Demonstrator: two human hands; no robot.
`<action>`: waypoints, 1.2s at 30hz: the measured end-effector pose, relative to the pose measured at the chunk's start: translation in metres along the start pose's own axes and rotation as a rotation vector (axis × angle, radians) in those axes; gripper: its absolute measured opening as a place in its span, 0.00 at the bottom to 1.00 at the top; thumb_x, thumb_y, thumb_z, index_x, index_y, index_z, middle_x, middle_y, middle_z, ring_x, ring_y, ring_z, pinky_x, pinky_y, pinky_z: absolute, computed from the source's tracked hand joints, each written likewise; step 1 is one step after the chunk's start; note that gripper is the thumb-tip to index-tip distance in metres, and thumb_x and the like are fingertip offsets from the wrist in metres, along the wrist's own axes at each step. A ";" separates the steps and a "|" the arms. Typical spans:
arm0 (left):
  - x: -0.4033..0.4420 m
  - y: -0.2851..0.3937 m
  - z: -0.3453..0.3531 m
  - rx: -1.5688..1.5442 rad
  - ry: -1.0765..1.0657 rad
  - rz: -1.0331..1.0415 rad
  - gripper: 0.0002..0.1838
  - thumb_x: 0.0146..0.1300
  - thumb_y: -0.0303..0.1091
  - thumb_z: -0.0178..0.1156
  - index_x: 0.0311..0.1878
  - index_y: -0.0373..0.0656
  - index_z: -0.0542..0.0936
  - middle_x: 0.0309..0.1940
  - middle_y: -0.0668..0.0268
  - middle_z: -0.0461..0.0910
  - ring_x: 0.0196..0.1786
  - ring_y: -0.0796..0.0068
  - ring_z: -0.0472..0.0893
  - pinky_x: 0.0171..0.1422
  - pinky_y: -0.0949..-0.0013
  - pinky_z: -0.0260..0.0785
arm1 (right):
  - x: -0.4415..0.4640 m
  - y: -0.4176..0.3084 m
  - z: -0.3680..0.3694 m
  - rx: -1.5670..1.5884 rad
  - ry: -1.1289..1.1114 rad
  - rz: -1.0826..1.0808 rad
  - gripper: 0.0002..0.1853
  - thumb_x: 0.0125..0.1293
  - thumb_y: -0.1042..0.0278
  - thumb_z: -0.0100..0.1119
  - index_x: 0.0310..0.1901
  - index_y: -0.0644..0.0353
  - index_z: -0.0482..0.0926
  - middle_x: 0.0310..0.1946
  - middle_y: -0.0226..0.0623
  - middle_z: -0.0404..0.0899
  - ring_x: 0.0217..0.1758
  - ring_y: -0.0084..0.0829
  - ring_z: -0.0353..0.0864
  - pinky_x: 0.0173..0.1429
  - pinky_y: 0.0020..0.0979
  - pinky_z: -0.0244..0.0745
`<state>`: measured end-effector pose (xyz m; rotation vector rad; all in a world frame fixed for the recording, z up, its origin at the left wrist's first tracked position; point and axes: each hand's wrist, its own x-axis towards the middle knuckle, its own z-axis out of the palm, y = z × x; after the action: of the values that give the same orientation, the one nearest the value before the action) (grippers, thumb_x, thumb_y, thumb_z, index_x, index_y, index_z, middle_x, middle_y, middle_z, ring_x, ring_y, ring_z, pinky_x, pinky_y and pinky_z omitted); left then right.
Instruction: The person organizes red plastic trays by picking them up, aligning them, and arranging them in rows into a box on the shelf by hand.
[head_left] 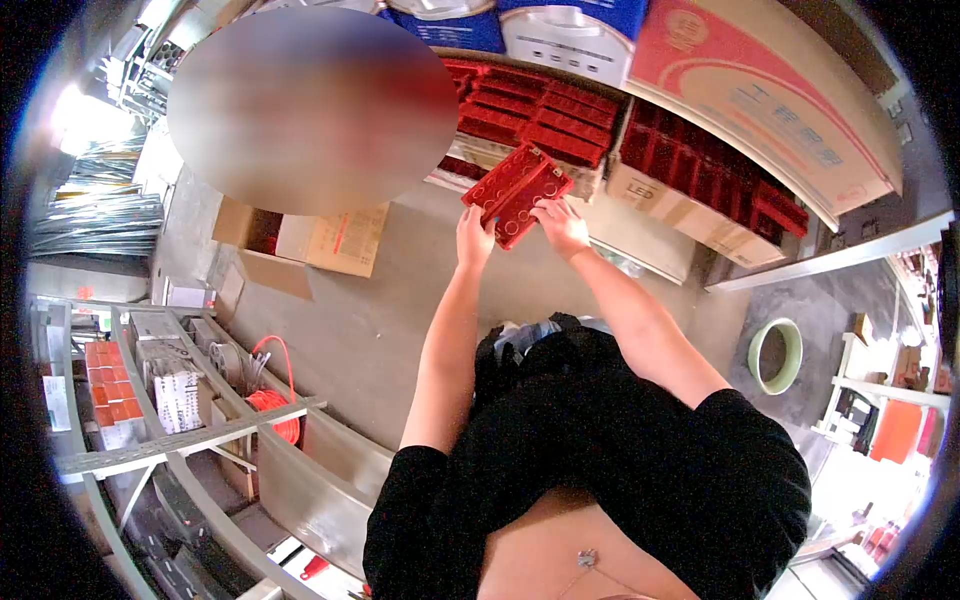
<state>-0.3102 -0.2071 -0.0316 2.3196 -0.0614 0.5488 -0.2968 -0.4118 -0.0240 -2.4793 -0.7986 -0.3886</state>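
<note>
While the left hand [475, 238] grips the near left edge of a red box [532, 204], its fingers closed on the rim, the right hand [563, 226] has its fingers closed on the right side of that same piece. Round marks show on the box, which is held up in front of the person, tilted, above the floor [400, 320] and near a long stack of red boxes [570, 120]. To the right of the stack, a carton [690, 208] marked LED holds more red pieces, with a large printed carton [770, 100] above it. An open carton [345, 240] lies on the floor to the left, below a blurred patch. Lower left, an orange coil [272, 402] sits by a metal rack [200, 435]; a round green pot [775, 357] stands well off to the right.
</note>
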 end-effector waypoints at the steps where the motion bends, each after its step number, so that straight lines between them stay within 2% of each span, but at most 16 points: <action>1: 0.004 -0.015 -0.010 0.001 0.017 0.004 0.13 0.47 0.22 0.61 0.37 0.36 0.71 0.34 0.52 0.76 0.40 0.47 0.74 0.44 0.54 0.68 | 0.011 -0.015 0.007 0.002 -0.004 0.029 0.20 0.55 0.74 0.51 0.51 0.47 0.72 0.53 0.28 0.68 0.55 0.36 0.69 0.57 0.37 0.70; 3: 0.011 -0.041 -0.030 0.019 0.086 -0.001 0.13 0.48 0.22 0.61 0.38 0.36 0.71 0.35 0.52 0.75 0.40 0.47 0.74 0.44 0.54 0.68 | 0.033 -0.044 0.017 -0.003 -0.011 0.092 0.23 0.56 0.75 0.50 0.56 0.46 0.69 0.56 0.32 0.66 0.56 0.38 0.69 0.59 0.39 0.68; 4: 0.014 -0.053 -0.038 0.025 0.119 -0.004 0.13 0.48 0.22 0.61 0.38 0.36 0.71 0.35 0.52 0.75 0.41 0.47 0.74 0.44 0.54 0.68 | 0.042 -0.044 0.038 0.061 0.107 0.056 0.29 0.57 0.74 0.50 0.62 0.47 0.62 0.60 0.37 0.61 0.59 0.43 0.67 0.61 0.42 0.65; 7: 0.023 -0.081 -0.058 0.023 0.148 -0.051 0.13 0.48 0.23 0.62 0.38 0.36 0.71 0.36 0.52 0.75 0.41 0.47 0.74 0.44 0.54 0.68 | 0.061 -0.061 0.054 0.092 0.232 0.187 0.31 0.52 0.76 0.53 0.60 0.49 0.62 0.59 0.42 0.61 0.58 0.45 0.68 0.56 0.41 0.73; 8: 0.025 -0.088 -0.062 0.048 0.135 -0.067 0.13 0.49 0.24 0.61 0.38 0.36 0.71 0.37 0.52 0.75 0.43 0.48 0.74 0.45 0.54 0.68 | 0.065 -0.061 0.059 0.045 0.169 0.237 0.32 0.52 0.76 0.52 0.62 0.50 0.60 0.58 0.45 0.60 0.59 0.46 0.66 0.56 0.42 0.71; 11: 0.039 -0.109 -0.067 0.115 0.124 -0.115 0.12 0.51 0.26 0.61 0.39 0.36 0.72 0.40 0.51 0.74 0.47 0.48 0.72 0.50 0.55 0.67 | 0.079 -0.052 0.084 0.046 0.088 0.425 0.31 0.51 0.76 0.52 0.60 0.50 0.61 0.58 0.43 0.62 0.60 0.45 0.65 0.58 0.43 0.69; 12: 0.045 -0.114 -0.069 0.095 0.081 -0.145 0.12 0.53 0.28 0.60 0.40 0.36 0.72 0.42 0.50 0.74 0.48 0.48 0.72 0.52 0.54 0.66 | 0.086 -0.047 0.091 0.052 0.017 0.442 0.25 0.51 0.76 0.51 0.55 0.51 0.67 0.55 0.38 0.66 0.60 0.42 0.65 0.59 0.43 0.68; 16: 0.075 -0.130 -0.065 0.088 0.106 -0.112 0.12 0.53 0.27 0.60 0.40 0.36 0.72 0.41 0.51 0.74 0.47 0.48 0.72 0.51 0.55 0.66 | 0.113 -0.038 0.107 -0.038 -0.142 0.432 0.17 0.52 0.73 0.50 0.46 0.53 0.74 0.50 0.33 0.70 0.58 0.37 0.66 0.59 0.39 0.66; 20: 0.123 -0.140 -0.062 0.053 0.051 -0.091 0.12 0.53 0.27 0.59 0.40 0.38 0.72 0.40 0.52 0.74 0.46 0.48 0.72 0.50 0.55 0.66 | 0.158 -0.021 0.121 -0.098 -0.141 0.538 0.16 0.54 0.73 0.48 0.45 0.53 0.75 0.50 0.34 0.71 0.58 0.37 0.66 0.60 0.39 0.65; 23: 0.158 -0.149 -0.056 0.045 0.057 -0.075 0.12 0.53 0.28 0.59 0.41 0.38 0.72 0.39 0.52 0.74 0.45 0.48 0.72 0.49 0.54 0.66 | 0.189 -0.004 0.126 -0.115 -0.136 0.548 0.16 0.55 0.74 0.46 0.46 0.54 0.75 0.50 0.34 0.71 0.59 0.38 0.66 0.61 0.39 0.64; 27: 0.195 -0.159 -0.046 0.028 0.077 -0.144 0.13 0.53 0.29 0.59 0.42 0.38 0.71 0.39 0.52 0.74 0.45 0.47 0.71 0.50 0.54 0.65 | 0.213 0.019 0.137 -0.142 -0.214 0.518 0.19 0.57 0.72 0.44 0.51 0.55 0.73 0.53 0.38 0.70 0.60 0.40 0.66 0.62 0.39 0.62; 28: 0.202 -0.164 -0.044 0.017 0.093 -0.125 0.13 0.53 0.29 0.59 0.42 0.38 0.71 0.39 0.52 0.74 0.45 0.47 0.71 0.50 0.54 0.65 | 0.216 0.024 0.144 -0.153 -0.243 0.512 0.20 0.58 0.71 0.44 0.54 0.56 0.70 0.55 0.40 0.69 0.61 0.40 0.65 0.62 0.40 0.62; 31: 0.215 -0.176 -0.037 -0.005 0.102 -0.100 0.13 0.53 0.30 0.59 0.41 0.38 0.72 0.39 0.51 0.74 0.45 0.47 0.71 0.50 0.54 0.65 | 0.226 0.028 0.147 -0.111 -0.510 0.646 0.21 0.61 0.71 0.42 0.58 0.56 0.67 0.57 0.41 0.67 0.63 0.39 0.63 0.62 0.40 0.63; 32: 0.219 -0.179 -0.036 -0.009 0.086 -0.109 0.13 0.53 0.29 0.59 0.41 0.38 0.72 0.39 0.51 0.74 0.45 0.46 0.71 0.49 0.54 0.65 | 0.230 0.027 0.140 -0.161 -0.663 0.605 0.21 0.63 0.70 0.40 0.59 0.56 0.65 0.57 0.42 0.67 0.63 0.40 0.64 0.62 0.41 0.63; 36: 0.237 -0.193 -0.037 -0.021 0.059 -0.025 0.12 0.53 0.29 0.59 0.40 0.37 0.72 0.39 0.50 0.74 0.45 0.46 0.71 0.49 0.54 0.65 | 0.242 0.031 0.146 -0.173 -0.765 0.675 0.19 0.63 0.71 0.42 0.57 0.58 0.67 0.51 0.43 0.74 0.54 0.41 0.74 0.53 0.41 0.72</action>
<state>-0.0701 -0.0151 -0.0396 2.2797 -0.0097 0.6004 -0.0708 -0.2423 -0.0583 -2.8670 -0.1223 0.7942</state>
